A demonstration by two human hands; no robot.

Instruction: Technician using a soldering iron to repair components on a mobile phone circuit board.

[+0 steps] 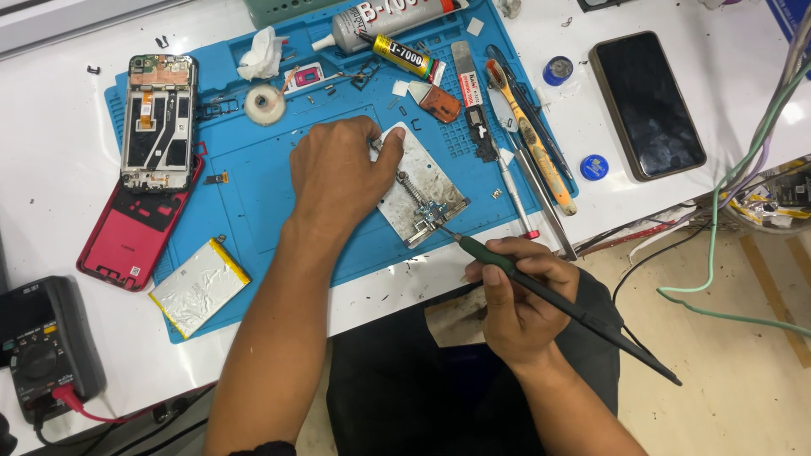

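Note:
My left hand [338,173] presses down on a small metal holder plate [422,190] lying on the blue work mat [253,186], thumb at the plate's top edge. A tiny circuit board [432,213] is clamped at the plate's lower corner. My right hand [519,300] grips a dark soldering iron [574,308] like a pen, its tip touching the small board. The iron's cord runs off to the lower right.
An opened phone frame [159,118] and red back cover [135,232] lie at left, with a silver battery [198,287] below. Glue tubes [384,21], tweezers and screwdrivers [528,139] sit at the mat's right. A dark phone [646,105] lies at right, a multimeter [42,346] at lower left.

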